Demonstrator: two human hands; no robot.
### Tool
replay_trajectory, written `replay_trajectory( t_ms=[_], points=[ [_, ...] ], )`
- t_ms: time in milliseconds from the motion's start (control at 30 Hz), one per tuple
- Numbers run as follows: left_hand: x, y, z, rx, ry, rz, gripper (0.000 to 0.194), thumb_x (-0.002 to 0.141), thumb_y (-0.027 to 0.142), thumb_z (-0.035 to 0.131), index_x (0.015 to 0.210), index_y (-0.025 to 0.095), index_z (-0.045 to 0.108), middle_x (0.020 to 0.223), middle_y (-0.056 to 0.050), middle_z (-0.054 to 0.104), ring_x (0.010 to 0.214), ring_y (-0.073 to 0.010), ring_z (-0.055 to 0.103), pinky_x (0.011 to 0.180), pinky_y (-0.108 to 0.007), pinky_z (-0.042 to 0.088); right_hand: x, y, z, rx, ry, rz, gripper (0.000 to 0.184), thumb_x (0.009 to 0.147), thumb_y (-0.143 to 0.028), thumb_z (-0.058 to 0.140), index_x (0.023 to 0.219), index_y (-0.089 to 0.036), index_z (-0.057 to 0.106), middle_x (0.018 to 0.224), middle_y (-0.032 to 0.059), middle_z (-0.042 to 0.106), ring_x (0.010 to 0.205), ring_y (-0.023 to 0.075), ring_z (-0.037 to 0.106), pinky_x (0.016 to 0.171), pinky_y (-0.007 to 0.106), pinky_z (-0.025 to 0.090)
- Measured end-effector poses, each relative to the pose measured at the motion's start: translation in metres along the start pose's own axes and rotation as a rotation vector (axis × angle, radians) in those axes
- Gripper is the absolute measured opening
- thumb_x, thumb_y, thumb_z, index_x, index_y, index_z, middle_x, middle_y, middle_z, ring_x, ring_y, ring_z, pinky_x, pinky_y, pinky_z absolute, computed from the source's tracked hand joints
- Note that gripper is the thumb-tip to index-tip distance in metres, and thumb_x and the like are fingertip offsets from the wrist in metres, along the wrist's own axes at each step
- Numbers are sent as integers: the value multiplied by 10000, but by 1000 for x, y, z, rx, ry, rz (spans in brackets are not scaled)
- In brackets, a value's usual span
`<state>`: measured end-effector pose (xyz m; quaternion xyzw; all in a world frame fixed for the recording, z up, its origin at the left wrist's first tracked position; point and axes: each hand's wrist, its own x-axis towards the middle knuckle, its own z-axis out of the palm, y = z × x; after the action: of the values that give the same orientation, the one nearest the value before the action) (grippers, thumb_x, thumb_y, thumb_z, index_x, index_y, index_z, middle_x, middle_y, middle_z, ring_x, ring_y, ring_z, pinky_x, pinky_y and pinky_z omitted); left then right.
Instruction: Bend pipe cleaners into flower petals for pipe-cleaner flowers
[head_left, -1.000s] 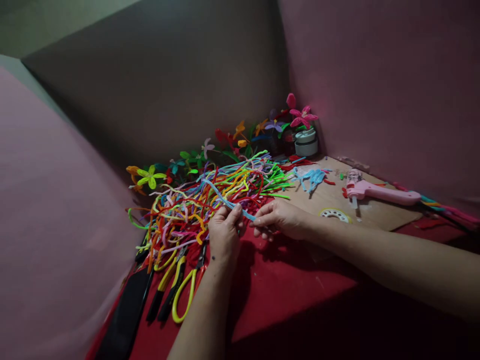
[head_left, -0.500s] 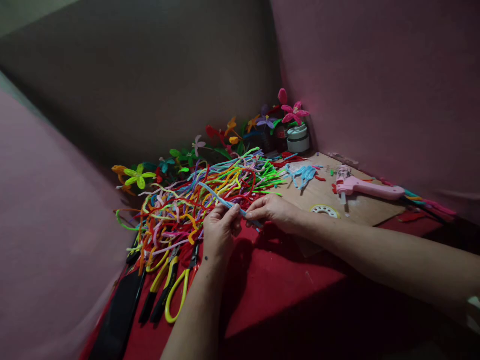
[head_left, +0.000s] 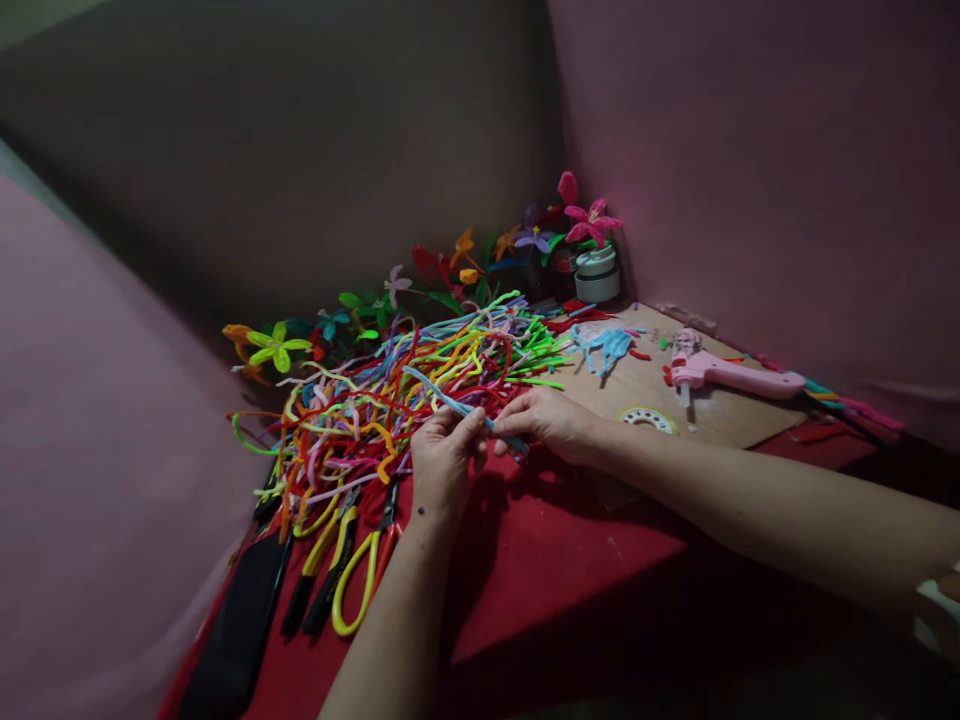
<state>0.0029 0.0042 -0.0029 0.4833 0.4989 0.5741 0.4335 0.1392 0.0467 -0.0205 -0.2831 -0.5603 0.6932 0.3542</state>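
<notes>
- My left hand [head_left: 444, 455] pinches the blue pipe cleaner [head_left: 442, 394], near side of the heap [head_left: 465, 350].
- My right hand [head_left: 551, 425] pinches it also.
- I seem to be shaping it; next move asks steady pinch.

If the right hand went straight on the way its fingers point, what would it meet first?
Besides the light-blue pipe cleaner it pinches, the right hand would probably meet the left hand first, though depth is hard to judge.
</notes>
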Motion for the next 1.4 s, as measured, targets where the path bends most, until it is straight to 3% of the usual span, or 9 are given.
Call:
replay_trajectory(
  t_ms=[433,567,700,833,933,1067,1167,1333,1400],
  points=[
    [-2,3,1,201,63,-39,210,660,322,664,643,124,597,476,22,545,355,-59,413,355,-176,303,7,12,-3,118,74,86,116,616,-224,626,576,-116,614,495,13,601,376,72,449,383,198,345],
    [-1,3,-6,474,-21,266,84,697,250,630,715,177,665,642,-4,593,569,-110,526,548,-214,412,3,4,-2,113,65,92,70,601,-156,582,543,-117,594,465,12,592,359,72,434,366,196,335],
    [3,6,-14,738,-100,604,121,732,207,595,784,235,701,830,-42,592,779,-153,555,696,-243,416,0,-3,-1,97,35,105,96,583,-118,555,489,-109,572,412,7,556,344,65,423,359,184,315],
    [6,9,-19,826,-284,623,138,775,209,549,760,243,682,826,-39,620,777,-152,573,709,-238,409,-1,-7,-2,102,-15,175,94,560,-110,550,466,-112,552,394,8,550,317,72,410,346,195,298],
    [5,10,-21,874,-331,600,128,785,216,530,742,221,651,747,-33,614,702,-145,558,669,-232,395,-1,-8,-4,66,-43,150,86,564,-130,579,481,-106,572,398,8,554,329,66,410,370,195,308],
    [2,11,-21,908,-318,479,112,765,237,543,689,199,616,642,-9,560,582,-122,483,583,-220,349,0,-5,-4,-54,-65,95,109,589,-190,623,528,-105,591,419,0,555,363,64,414,406,196,324],
    [0,12,-20,723,-316,240,141,727,273,587,628,172,586,576,10,508,527,-97,428,520,-201,322,-2,-2,1,-251,-31,3,153,660,-229,587,553,-119,586,454,2,555,393,74,422,426,205,319],
    [3,10,-15,37,-276,-416,207,646,285,651,606,138,511,444,68,355,357,-34,271,350,-161,218,-13,-2,9,-868,207,-543,168,743,-155,484,639,-127,612,600,56,595,567,124,494,565,240,351],
    [3,9,-12,-185,-292,-590,170,627,214,644,619,135,494,447,77,342,345,-21,257,333,-141,224,-16,-1,10,-1055,276,-727,170,746,-138,466,652,-124,607,629,78,591,611,146,493,601,261,351]
  ],
)
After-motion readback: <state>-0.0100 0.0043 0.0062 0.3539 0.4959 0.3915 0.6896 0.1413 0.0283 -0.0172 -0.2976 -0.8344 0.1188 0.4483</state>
